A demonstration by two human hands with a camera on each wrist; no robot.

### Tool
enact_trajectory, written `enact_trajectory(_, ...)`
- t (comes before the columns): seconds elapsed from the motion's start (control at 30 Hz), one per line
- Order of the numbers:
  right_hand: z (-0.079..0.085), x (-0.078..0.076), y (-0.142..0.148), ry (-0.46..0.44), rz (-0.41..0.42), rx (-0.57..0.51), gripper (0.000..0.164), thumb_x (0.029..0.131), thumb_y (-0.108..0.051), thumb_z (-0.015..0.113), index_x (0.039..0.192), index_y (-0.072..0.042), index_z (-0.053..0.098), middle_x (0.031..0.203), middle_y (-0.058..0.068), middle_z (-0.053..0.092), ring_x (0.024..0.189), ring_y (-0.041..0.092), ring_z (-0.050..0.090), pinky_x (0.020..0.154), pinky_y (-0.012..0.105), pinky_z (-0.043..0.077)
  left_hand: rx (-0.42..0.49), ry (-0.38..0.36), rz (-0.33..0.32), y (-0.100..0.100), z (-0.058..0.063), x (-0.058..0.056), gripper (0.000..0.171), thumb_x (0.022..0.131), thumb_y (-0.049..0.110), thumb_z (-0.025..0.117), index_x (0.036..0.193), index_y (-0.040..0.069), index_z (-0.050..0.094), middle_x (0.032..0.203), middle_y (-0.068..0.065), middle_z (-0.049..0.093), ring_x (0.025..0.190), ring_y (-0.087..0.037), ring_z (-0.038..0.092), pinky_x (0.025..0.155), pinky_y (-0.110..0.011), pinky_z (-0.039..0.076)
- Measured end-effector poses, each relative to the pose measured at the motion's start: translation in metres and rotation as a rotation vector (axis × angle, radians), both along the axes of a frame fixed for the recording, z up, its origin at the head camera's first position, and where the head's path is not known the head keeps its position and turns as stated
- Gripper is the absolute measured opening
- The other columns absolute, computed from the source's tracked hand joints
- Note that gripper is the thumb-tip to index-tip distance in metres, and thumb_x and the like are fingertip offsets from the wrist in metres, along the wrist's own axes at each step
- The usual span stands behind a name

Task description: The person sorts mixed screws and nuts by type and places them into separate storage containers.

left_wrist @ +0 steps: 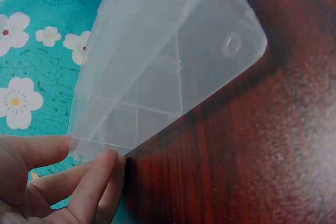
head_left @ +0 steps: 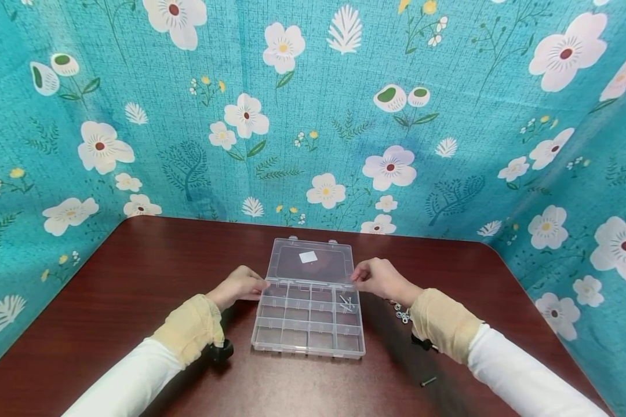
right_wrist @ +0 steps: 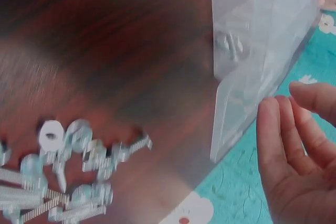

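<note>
A clear plastic compartment box (head_left: 309, 330) lies on the table with its lid (head_left: 287, 269) folded back flat. My left hand (head_left: 242, 284) grips the box's left edge near the hinge, thumb above and fingers along the side. At the opposite end of the hinge is my right hand (head_left: 383, 281), its fingertips right at the box's edge. In the right wrist view its fingers (right_wrist: 270, 124) are fairly straight, with the thumb apart. Several screws (head_left: 346, 303) sit in the back right compartment.
Loose screws and washers (right_wrist: 51, 135) lie on the table under the right wrist, partly hidden in the head view. One lone screw (head_left: 428, 381) lies nearer the front. A floral teal cloth (head_left: 313, 116) hangs around the dark red table (head_left: 177, 255).
</note>
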State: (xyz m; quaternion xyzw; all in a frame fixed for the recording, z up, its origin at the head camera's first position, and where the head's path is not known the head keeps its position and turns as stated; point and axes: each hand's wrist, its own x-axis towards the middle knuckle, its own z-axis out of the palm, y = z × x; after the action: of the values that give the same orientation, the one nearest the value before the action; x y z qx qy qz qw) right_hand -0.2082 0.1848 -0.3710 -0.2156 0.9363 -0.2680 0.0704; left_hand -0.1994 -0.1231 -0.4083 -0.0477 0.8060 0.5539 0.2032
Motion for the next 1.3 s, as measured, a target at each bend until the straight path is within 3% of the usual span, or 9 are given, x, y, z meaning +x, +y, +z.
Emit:
enact_trajectory(0.2, 0.009, -0.009, 0.021, 0.072, 0.040, 0.060, 0.004, 0.078, -0.005, 0.070, 0.081, -0.005, 0.068, 0.072, -0.003, 0.064, 0.065, 0.009, 0.056, 0.058, 0.025, 0.048, -0.016, 0.002, 0.013, 0.001, 0.000, 0.000, 0.029, 0.088, 0.002, 0.059, 0.106, -0.021, 0.057, 0.100, -0.026, 0.063, 0.088, -0.025, 0.062, 0.071, -0.031, 0.056)
enact_trajectory(0.4, 0.007, -0.018, 0.044, 0.112, 0.030, 0.143, 0.006, 0.079, -0.003, 0.069, 0.085, -0.003, 0.069, 0.077, 0.001, 0.065, 0.071, 0.014, 0.059, 0.062, 0.030, 0.052, -0.011, 0.000, 0.016, 0.001, -0.002, -0.001, 0.029, 0.087, 0.002, 0.060, 0.106, -0.021, 0.057, 0.101, -0.025, 0.062, 0.087, -0.025, 0.062, 0.071, -0.032, 0.057)
enact_trajectory(0.87, -0.008, -0.024, 0.089, 0.077, -0.008, 0.209, 0.005, 0.079, 0.000, 0.068, 0.083, -0.001, 0.070, 0.078, 0.004, 0.066, 0.071, 0.015, 0.058, 0.062, 0.030, 0.052, -0.017, 0.000, 0.023, 0.001, -0.002, -0.004, 0.029, 0.087, 0.002, 0.061, 0.106, -0.019, 0.058, 0.099, -0.024, 0.063, 0.086, -0.024, 0.062, 0.071, -0.032, 0.057)
enact_trajectory(1.3, -0.030, -0.020, 0.100, 0.038, -0.062, 0.238, 0.007, 0.076, 0.003, 0.068, 0.079, -0.003, 0.068, 0.075, 0.004, 0.064, 0.070, 0.016, 0.058, 0.062, 0.033, 0.052, -0.026, 0.006, 0.006, 0.000, -0.005, -0.005, 0.029, 0.088, 0.003, 0.059, 0.107, -0.019, 0.057, 0.106, -0.026, 0.061, 0.093, -0.029, 0.061, 0.071, -0.031, 0.056)
